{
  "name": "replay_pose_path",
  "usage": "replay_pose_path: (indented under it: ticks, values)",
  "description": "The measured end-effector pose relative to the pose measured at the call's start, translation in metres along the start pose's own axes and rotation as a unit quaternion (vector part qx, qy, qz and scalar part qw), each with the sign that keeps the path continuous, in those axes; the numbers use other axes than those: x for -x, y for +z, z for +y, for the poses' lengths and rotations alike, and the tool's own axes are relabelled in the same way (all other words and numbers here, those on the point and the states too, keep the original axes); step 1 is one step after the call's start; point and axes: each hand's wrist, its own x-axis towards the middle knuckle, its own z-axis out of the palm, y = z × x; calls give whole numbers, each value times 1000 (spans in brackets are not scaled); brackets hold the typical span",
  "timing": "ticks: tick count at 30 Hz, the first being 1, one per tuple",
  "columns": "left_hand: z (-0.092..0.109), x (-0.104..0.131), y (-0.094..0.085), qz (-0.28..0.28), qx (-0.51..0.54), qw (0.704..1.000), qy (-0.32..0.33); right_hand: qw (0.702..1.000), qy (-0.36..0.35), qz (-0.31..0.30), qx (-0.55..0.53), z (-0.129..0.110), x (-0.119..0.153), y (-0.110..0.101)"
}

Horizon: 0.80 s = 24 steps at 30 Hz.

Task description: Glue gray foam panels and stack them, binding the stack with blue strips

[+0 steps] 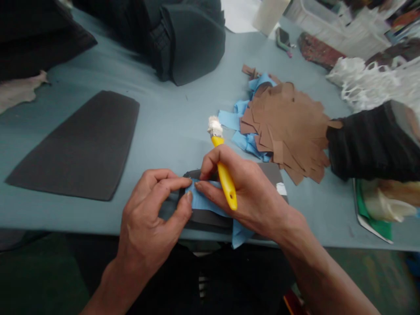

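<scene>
My left hand (152, 208) is closed, its thumb and fingertips pinching the left end of a blue strip (205, 199), apparently fabric. This strip lies over a dark grey sheet piece (210, 218) at the table's front edge. A brush (227, 183) with a yellow handle and white, paste-like stuff on its bristles is tucked in my right hand (244, 188). The bristles point away from me, and the thumb and fingertips of that same hand press on the blue strip beside my left fingers. Another blue piece (241, 234) hangs at the table edge below my right hand.
A large dark grey panel (82, 148) lies at left. Brown pieces (288, 122) are heaped right of centre, with blue scraps (243, 118) beside them. Stacked dark panels (197, 43) stand behind. At right are a black bundle (374, 140), a green-and-white tray (370, 214) and white netting (377, 83).
</scene>
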Motion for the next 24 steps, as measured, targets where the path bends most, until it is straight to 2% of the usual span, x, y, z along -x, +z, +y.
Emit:
replay_pose_path:
  ticks: [4,10,16,21,24]
  values:
    - [-1,-1,1,3,-2,1000,0,1000,9,7,9,-6,7,-10]
    - [-4,0,-1,1,-20,1000,7,996,59,24,61,-15,31,-31]
    - [-5,-1,-5,-12,-38,999,-6,991,83,27,101,-5,53,-58]
    - [1,-2,-8,-12,-38,999,-28,993,70,71,66,10,69,-82]
    - [-7,-3,-9,-11,-41,998,-44,993,45,94,64,5,73,-94]
